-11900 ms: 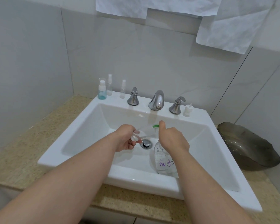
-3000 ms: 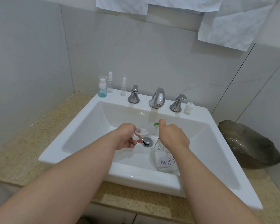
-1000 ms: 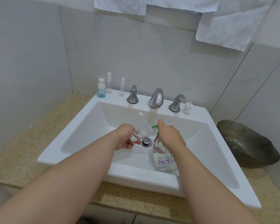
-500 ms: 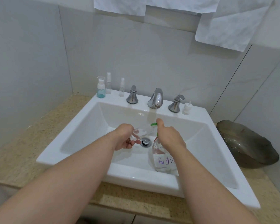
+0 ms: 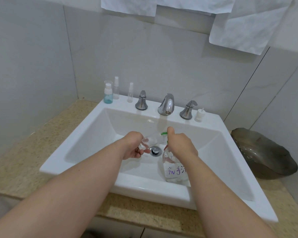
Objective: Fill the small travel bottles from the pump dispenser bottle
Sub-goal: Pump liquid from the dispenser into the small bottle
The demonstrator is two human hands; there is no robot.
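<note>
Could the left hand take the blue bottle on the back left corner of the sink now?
Probably not yet: the left hand grips a small clear bottle, so it is not free. Nothing stands between it and the blue bottle.

Four travel bottles (image 5: 108, 95), one dispenser bottle (image 5: 175, 170)

On the white label (image 5: 176, 172) of the clear plastic pump dispenser bottle (image 5: 168, 158) in my right hand (image 5: 181, 145), handwritten purple characters 洗手, third one partly hidden

Bathroom, white sink (image 5: 86, 138), chrome faucet (image 5: 166, 104), tiled walls (image 5: 33, 54), stone counter (image 5: 24, 160)
</note>
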